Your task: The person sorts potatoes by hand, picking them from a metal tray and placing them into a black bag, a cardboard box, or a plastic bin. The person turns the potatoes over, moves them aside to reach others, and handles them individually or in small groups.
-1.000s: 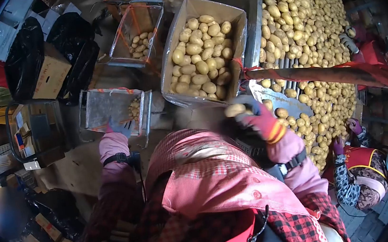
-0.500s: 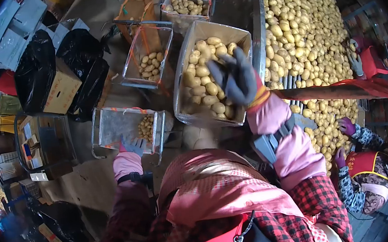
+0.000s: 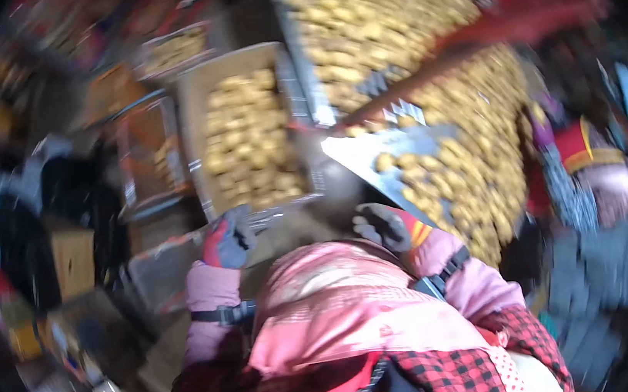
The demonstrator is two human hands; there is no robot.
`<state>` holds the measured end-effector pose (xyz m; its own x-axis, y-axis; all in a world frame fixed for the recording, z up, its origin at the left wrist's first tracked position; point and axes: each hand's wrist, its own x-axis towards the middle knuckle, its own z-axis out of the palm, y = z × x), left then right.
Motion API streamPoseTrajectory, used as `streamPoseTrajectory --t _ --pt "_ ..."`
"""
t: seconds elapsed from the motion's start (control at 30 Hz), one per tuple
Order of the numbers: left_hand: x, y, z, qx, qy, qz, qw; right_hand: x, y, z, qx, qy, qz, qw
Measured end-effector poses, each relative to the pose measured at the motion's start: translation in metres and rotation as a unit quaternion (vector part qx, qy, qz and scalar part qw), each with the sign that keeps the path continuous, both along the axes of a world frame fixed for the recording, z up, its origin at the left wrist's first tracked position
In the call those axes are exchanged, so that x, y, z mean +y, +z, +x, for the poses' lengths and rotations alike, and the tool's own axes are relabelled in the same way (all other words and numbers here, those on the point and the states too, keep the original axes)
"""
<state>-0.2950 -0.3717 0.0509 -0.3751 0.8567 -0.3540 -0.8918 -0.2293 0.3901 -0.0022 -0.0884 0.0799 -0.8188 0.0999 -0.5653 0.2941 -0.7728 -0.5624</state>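
In the head view my left hand [image 3: 229,239], in a grey and red glove, is just below the near left corner of a lined box [image 3: 190,78] full of potatoes [image 3: 249,137]. Its fingers are curled in, and nothing shows in them. My right hand [image 3: 386,228], gloved in grey with a yellow and red cuff, is in front of my body beside a shiny metal chute [image 3: 371,154]. Those fingers are bent inward too, with nothing visible in them. A gap separates the two hands. Motion blurs much of the scene.
A large heap of potatoes [image 3: 356,21] covers the sorting table, crossed by a red-wrapped bar [image 3: 466,39]. Smaller crates [image 3: 147,157] stand left of the box. A co-worker in a patterned sleeve [image 3: 567,190] is at the right. Cardboard boxes [image 3: 74,262] and black bags are at the left.
The view has turned, shifting the box and heap leftward. My right hand has left the potatoes in the box and come back toward my body. My left hand has left the small crate's edge.
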Motion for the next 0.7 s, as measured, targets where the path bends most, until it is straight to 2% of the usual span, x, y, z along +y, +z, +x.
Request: streamPoseTrajectory --t 0.03,0.07,0.1,0.17,0.2,0.23,0.33,0.37,0.4,0.43,0.47,0.5,0.53,0.6,0.63,0.67,0.7 --pt "0.026 0.017 0.004 0.030 -0.078 -0.007 0.996 0.001 -0.016 0.026 0.048 0.039 0.124 0.990" --pt "0.052 0.020 0.008 0.064 -0.153 -0.011 0.986 0.003 -0.032 0.052 0.086 0.069 0.262 0.959" --pt "0.081 0.006 0.005 -0.007 -0.253 0.117 0.960 0.004 -0.048 0.079 0.112 0.080 0.388 0.912" --pt "0.136 0.031 0.034 0.112 -0.319 0.031 0.941 -0.006 -0.015 0.096 0.041 0.089 0.343 0.934" --pt "0.159 0.040 0.053 0.175 -0.346 -0.006 0.922 -0.016 -0.005 0.108 0.010 -0.001 0.236 0.972" --pt "0.182 0.040 0.068 0.213 -0.378 0.032 0.901 -0.026 0.004 0.122 -0.014 -0.092 0.122 0.988" --pt "0.240 0.019 0.113 0.331 -0.418 0.042 0.845 -0.053 0.011 0.165 -0.121 -0.203 0.116 0.965" --pt "0.260 0.032 0.131 0.420 -0.447 0.074 0.786 -0.062 0.002 0.189 -0.104 -0.119 0.340 0.927" --pt "0.273 0.025 0.154 0.400 -0.467 0.087 0.784 -0.073 -0.006 0.211 -0.091 -0.024 0.544 0.834" --pt "0.290 0.018 0.174 0.544 -0.456 0.159 0.686 -0.088 -0.009 0.227 -0.121 -0.059 0.568 0.812" --pt "0.307 0.015 0.195 0.667 -0.426 0.230 0.567 -0.103 -0.031 0.245 -0.124 -0.152 0.467 0.862" --pt "0.320 0.015 0.221 0.722 -0.398 0.277 0.493 -0.120 -0.072 0.265 -0.120 -0.242 0.357 0.894" --pt "0.327 0.015 0.246 0.751 -0.396 0.287 0.443 -0.126 -0.072 0.273 -0.114 -0.281 0.314 0.900" --pt "0.349 0.002 0.277 0.839 -0.353 0.297 0.290 -0.139 -0.073 0.287 -0.099 -0.364 0.227 0.898" --pt "0.364 -0.009 0.280 0.849 -0.360 0.281 0.266 -0.130 -0.037 0.282 -0.051 -0.424 0.116 0.897" --pt "0.381 -0.043 0.266 0.864 -0.332 0.278 0.256 -0.121 -0.001 0.281 -0.002 -0.475 0.003 0.880" --pt "0.398 -0.025 0.261 0.877 -0.335 0.284 0.196 -0.113 0.027 0.287 -0.009 -0.479 0.018 0.878"
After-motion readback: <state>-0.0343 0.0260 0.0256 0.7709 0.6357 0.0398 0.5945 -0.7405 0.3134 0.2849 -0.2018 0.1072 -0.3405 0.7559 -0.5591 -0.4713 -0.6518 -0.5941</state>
